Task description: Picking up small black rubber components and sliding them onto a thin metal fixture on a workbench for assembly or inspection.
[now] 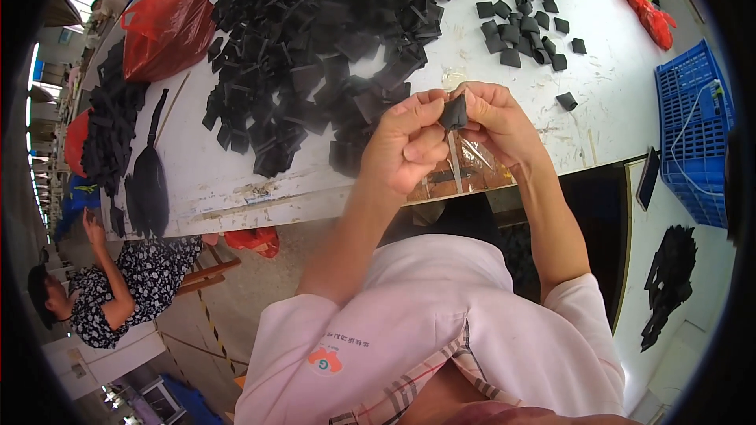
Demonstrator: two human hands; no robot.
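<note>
Near the front edge of the bench (575,138), left hand (408,138) and right hand (504,120) jointly pinched a black piece (453,113), apparently working its shape, and the next move seemed to call for steady, matched fingertip pressure.

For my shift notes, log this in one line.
Left fingers, right fingers: pinching black piece; big pile: ahead left; small pile: ahead right

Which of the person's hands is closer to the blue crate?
Right. The right hand is nearer, with the blue crate off to its right; the left hand is farther, across the black piece they hold.
</note>
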